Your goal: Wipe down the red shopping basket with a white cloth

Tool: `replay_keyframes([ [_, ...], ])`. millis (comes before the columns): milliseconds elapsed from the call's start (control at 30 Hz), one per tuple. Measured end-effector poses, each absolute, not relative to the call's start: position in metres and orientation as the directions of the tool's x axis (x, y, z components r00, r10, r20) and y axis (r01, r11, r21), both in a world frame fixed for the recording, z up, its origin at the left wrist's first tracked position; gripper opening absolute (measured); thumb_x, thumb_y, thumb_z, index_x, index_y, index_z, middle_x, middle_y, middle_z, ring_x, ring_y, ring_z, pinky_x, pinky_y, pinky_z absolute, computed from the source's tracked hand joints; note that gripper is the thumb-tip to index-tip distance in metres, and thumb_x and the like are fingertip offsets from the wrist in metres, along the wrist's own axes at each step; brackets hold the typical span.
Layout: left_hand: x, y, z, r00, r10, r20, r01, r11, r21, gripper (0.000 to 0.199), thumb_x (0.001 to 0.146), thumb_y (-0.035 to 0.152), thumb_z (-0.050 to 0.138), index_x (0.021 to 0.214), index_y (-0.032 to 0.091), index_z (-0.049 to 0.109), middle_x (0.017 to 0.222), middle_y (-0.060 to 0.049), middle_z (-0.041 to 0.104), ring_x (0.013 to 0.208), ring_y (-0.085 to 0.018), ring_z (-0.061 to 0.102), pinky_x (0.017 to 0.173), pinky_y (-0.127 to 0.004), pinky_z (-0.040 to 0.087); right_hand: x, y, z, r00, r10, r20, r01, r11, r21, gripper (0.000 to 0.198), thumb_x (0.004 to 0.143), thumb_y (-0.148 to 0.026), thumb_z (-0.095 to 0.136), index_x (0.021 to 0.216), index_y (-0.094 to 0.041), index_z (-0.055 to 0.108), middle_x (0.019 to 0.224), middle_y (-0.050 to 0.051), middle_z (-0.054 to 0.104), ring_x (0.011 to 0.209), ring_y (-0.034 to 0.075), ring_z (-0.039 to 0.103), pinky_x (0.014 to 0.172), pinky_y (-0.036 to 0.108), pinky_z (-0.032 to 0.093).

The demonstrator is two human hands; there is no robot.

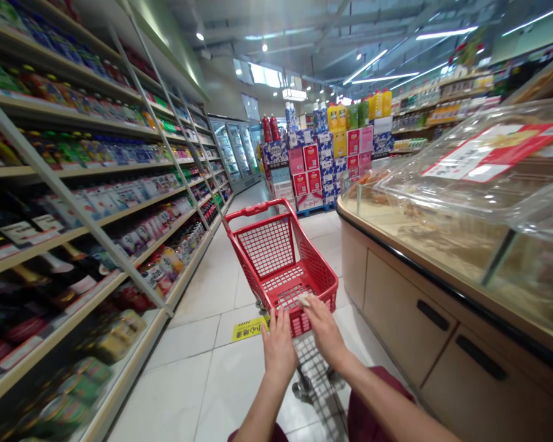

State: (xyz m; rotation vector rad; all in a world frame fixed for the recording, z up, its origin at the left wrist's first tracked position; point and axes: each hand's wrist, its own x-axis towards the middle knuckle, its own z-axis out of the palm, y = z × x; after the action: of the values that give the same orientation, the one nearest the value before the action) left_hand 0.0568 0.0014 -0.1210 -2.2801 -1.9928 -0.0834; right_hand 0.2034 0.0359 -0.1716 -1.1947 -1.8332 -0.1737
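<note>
A red plastic shopping cart [322,267] with a lattice basket stands in front of me, its handle bar [260,210] on the far side. My left hand [279,347] is at the basket's near rim, fingers stretched out and thumb apart. Beside it, my right hand [321,325] reaches over the same rim with its fingers extended. A small pale spot shows at the right fingertips; I cannot tell what it is. No goods show inside the basket. Below the rim, a caster wheel [303,388] is visible.
Shelves of bottles and cans [87,236] line the left side. At right stands a wooden counter [396,288] with clear covers [442,159]. Stacked drink boxes [311,175] and glass-door fridges [237,147] stand ahead. A yellow floor sticker [249,329] lies beside the cart.
</note>
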Motion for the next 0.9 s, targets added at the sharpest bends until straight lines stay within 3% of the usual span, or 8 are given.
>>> replay_keyframes([
  [100,0.056,0.0,-0.121,0.138,0.984,0.112,0.99,-0.132,-0.056,0.07,0.064,0.002,0.032,0.133,0.015,0.024,0.141,-0.005,0.023,0.13,-0.023,0.016,0.102,-0.05,0.023,0.189,0.036,-0.17,-0.194,0.666,0.721,0.771,0.558,-0.307,0.047,0.08,-0.006,0.033,0.121,-0.021,0.047,0.128,0.006,0.046,0.124,0.019,0.033,0.096,0.041,0.036],
  [267,0.059,0.0,-0.125,0.139,0.979,0.148,0.99,-0.134,-0.041,0.069,0.064,0.001,0.031,0.132,0.015,0.027,0.141,-0.004,0.023,0.131,-0.024,0.014,0.102,-0.052,0.021,0.21,0.048,-0.161,0.021,0.707,0.707,0.832,0.38,-0.405,0.046,0.08,-0.006,0.033,0.122,-0.018,0.046,0.128,0.01,0.045,0.123,0.021,0.033,0.097,0.044,0.033],
  [467,0.064,-0.001,-0.129,0.101,0.979,0.179,0.995,-0.095,-0.045,0.065,0.068,0.0,0.028,0.131,0.016,0.028,0.141,-0.004,0.025,0.13,-0.024,0.015,0.102,-0.05,0.024,0.198,0.036,-0.168,-0.226,0.645,0.73,0.779,0.569,-0.262,0.048,0.08,-0.004,0.031,0.121,-0.022,0.047,0.128,0.006,0.046,0.124,0.018,0.032,0.096,0.041,0.036],
  [633,0.068,-0.004,-0.126,0.107,0.98,0.169,0.993,-0.096,-0.075,0.064,0.069,0.003,0.032,0.132,0.016,0.027,0.141,-0.005,0.025,0.131,-0.025,0.015,0.102,-0.054,0.019,0.219,0.05,-0.162,0.029,0.728,0.685,0.851,0.342,-0.399,0.046,0.081,-0.006,0.031,0.123,-0.02,0.045,0.128,0.01,0.045,0.122,0.02,0.034,0.096,0.043,0.035],
  [800,0.075,-0.001,-0.121,0.082,0.985,0.154,0.995,-0.072,-0.065,0.058,0.072,0.009,0.033,0.13,0.008,0.03,0.14,-0.013,0.024,0.13,-0.025,0.016,0.104,-0.052,0.013,0.2,0.049,-0.167,-0.21,0.679,0.703,0.802,0.531,-0.272,0.046,0.081,-0.006,0.031,0.123,-0.02,0.045,0.129,0.007,0.045,0.123,0.019,0.033,0.097,0.042,0.034],
  [900,0.072,0.002,-0.123,0.114,0.98,0.165,0.993,-0.105,-0.062,0.06,0.07,0.006,0.031,0.131,0.007,0.028,0.14,-0.013,0.024,0.131,-0.022,0.015,0.105,-0.051,0.012,0.205,0.053,-0.166,-0.179,0.697,0.695,0.812,0.503,-0.295,0.045,0.082,-0.007,0.031,0.122,-0.021,0.046,0.127,0.007,0.046,0.122,0.02,0.035,0.095,0.042,0.035],
])
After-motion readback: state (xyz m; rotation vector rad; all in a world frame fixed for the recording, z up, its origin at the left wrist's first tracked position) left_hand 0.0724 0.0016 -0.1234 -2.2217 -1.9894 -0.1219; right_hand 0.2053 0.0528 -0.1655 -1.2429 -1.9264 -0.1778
